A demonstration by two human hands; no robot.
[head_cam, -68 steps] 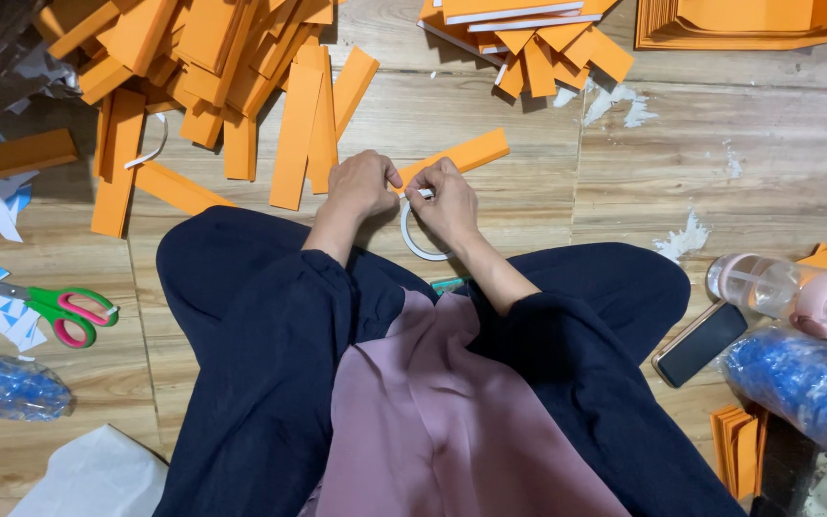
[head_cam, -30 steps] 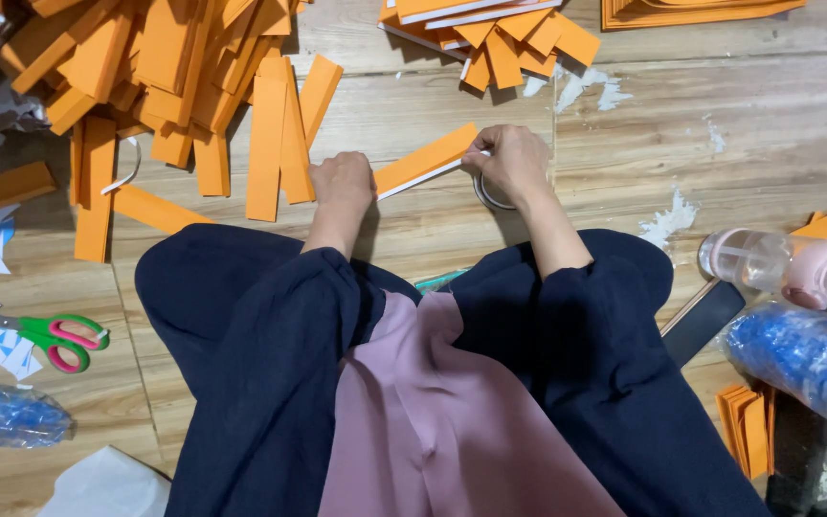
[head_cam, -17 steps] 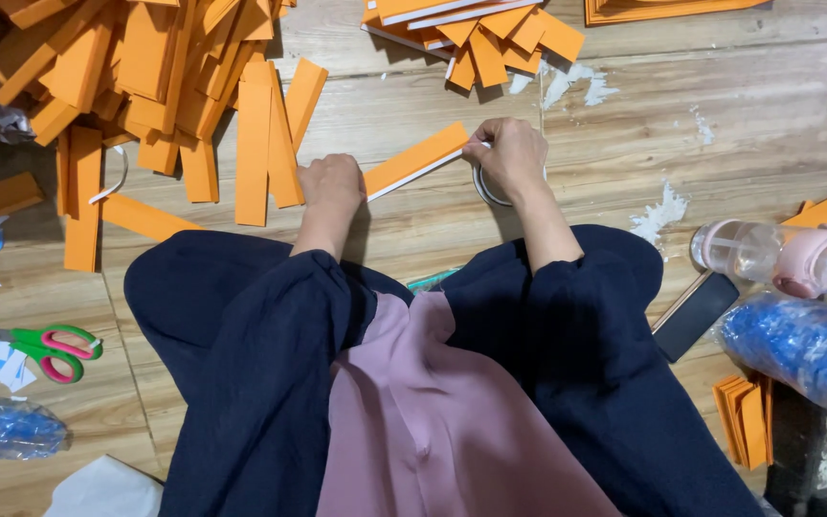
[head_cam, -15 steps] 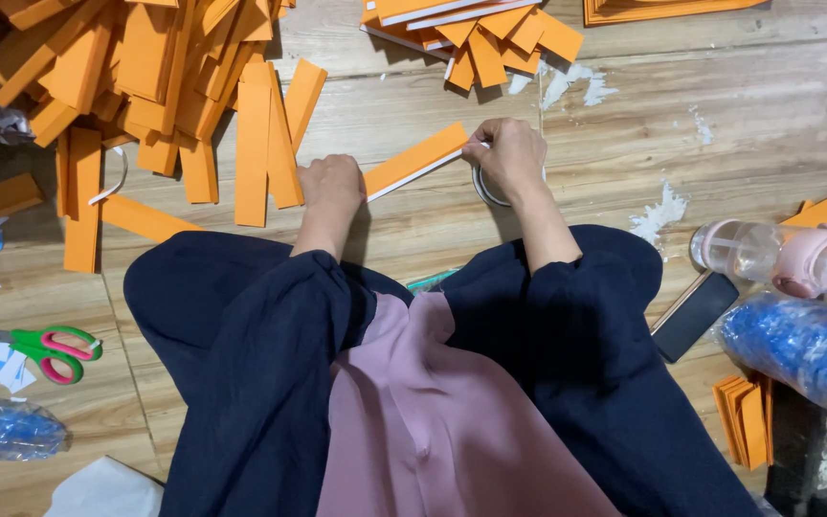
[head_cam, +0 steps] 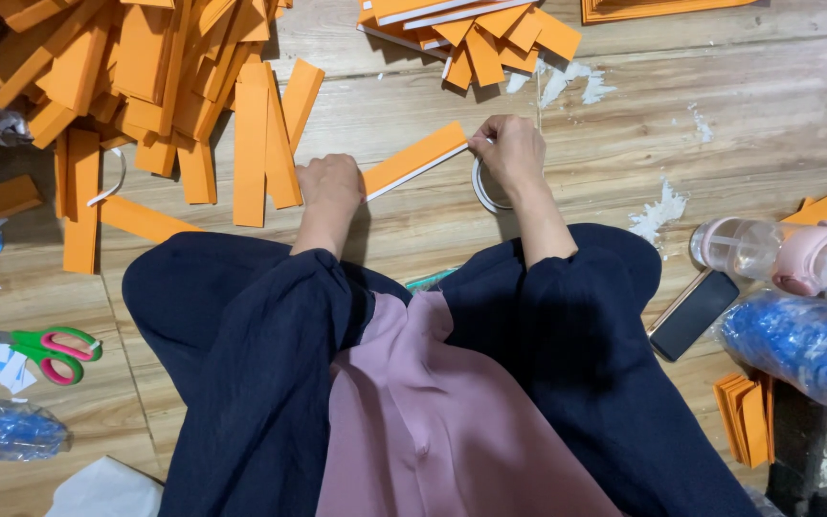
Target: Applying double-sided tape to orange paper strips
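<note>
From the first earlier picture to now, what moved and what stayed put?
The hands drew apart: the right hand pulled the tape roll rightward along the orange strip, while the left hand pins the strip's near end. Both kept their grip. The scissors and bottle lay unmoved.

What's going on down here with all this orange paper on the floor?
A person sits on the wooden floor, holding one long orange paper strip flat between both hands. The left hand presses its near end; the right hand pinches the far end, beside a white tape roll. A heap of orange strips lies to the left, green-and-pink scissors nearby.
</note>
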